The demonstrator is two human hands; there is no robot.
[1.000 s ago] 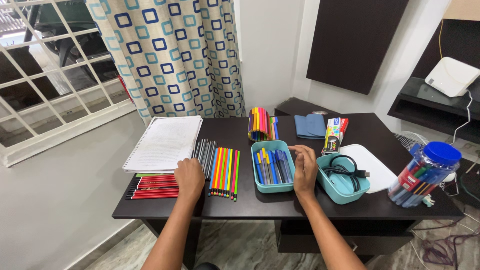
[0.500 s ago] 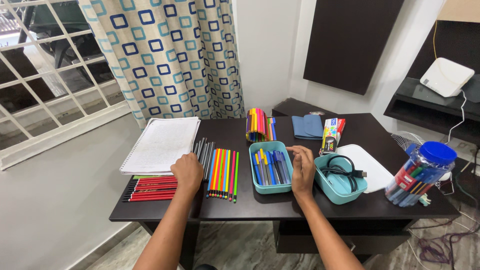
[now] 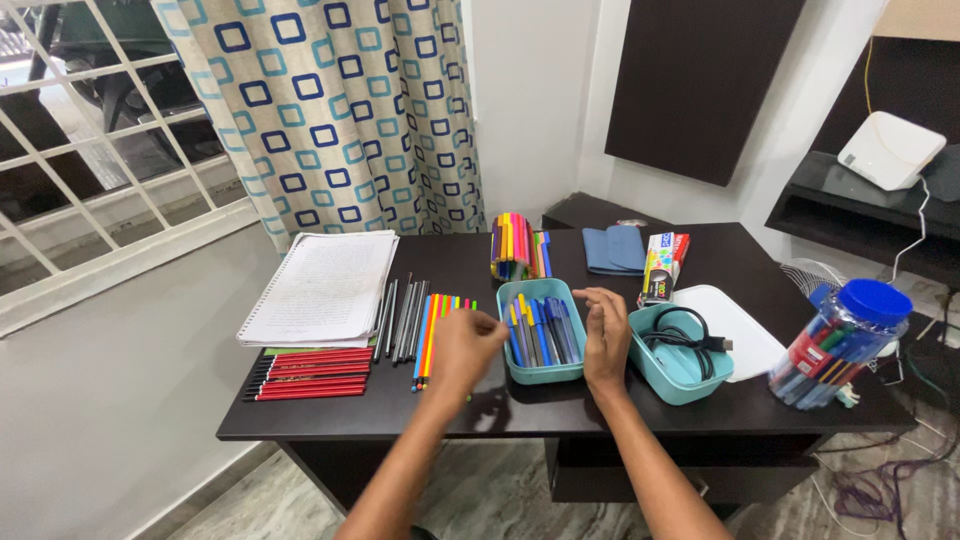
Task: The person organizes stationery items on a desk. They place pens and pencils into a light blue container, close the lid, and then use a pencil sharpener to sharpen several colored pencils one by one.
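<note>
My left hand (image 3: 462, 347) hovers over the row of neon-coloured pencils (image 3: 432, 333), fingers curled loosely toward the teal tray of pens (image 3: 540, 333); it holds nothing that I can see. My right hand (image 3: 605, 337) rests at the right rim of that tray, fingers apart and empty. A row of dark grey pencils (image 3: 403, 318) and a row of red pencils (image 3: 312, 373) lie to the left, by a spiral notebook (image 3: 322, 287).
A second teal tray with a black cable (image 3: 682, 350) sits right of my right hand, beside a white lid (image 3: 740, 330) and a blue-capped jar of pens (image 3: 842, 344). Behind are a bundle of coloured markers (image 3: 516, 247), a blue pouch (image 3: 615, 250) and a small carton (image 3: 662, 268).
My left hand has left the dark pencils by the notebook and moved right, over the neon pencils toward the pen tray. My right hand has stayed put.
</note>
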